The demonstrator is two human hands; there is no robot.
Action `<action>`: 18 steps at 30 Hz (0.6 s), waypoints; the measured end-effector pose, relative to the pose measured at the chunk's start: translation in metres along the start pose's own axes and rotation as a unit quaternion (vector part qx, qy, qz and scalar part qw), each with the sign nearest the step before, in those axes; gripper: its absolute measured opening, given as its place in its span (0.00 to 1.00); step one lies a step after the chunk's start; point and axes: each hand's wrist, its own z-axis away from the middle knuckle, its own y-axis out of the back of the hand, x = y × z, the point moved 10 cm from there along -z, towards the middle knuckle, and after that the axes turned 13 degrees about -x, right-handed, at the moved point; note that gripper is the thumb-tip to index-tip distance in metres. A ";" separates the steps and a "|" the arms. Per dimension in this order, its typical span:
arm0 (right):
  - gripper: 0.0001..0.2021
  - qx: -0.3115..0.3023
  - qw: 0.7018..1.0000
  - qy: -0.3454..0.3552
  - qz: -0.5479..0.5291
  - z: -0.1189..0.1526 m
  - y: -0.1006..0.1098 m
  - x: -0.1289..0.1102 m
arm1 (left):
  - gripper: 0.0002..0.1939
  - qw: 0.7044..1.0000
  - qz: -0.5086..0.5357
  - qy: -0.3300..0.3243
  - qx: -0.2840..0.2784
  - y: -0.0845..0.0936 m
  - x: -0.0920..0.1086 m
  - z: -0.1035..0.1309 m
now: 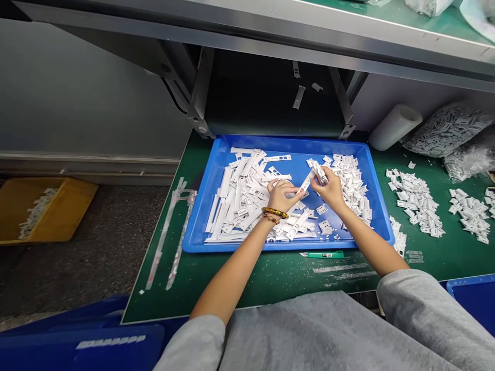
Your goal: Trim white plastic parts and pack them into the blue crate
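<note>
Over the middle of a blue tray [286, 143], my left hand [281, 198] pinches one end of a white plastic strip [307, 183]. My right hand [331, 190] is closed around a small bunch of white pieces [320, 173], right by the strip's upper end. Whether the strip and the bunch touch is hard to tell. Long white strips [240, 193] fill the tray's left part, and short white pieces [358, 193] are heaped along its right side. Two bracelets circle my left wrist.
A green cutter [325, 254] lies in front of the tray. White piles [417, 201], a plastic roll [395, 127] and a filled bag [448, 129] are on the right. Behind the tray is a dark conveyor belt [263, 98]; a yellow bin [73, 206] stands far left.
</note>
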 end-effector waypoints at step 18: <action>0.10 0.000 0.999 -0.015 -0.029 0.006 0.003 0.001 | 0.07 0.962 -0.233 -0.145 -0.011 -0.014 0.029 0.008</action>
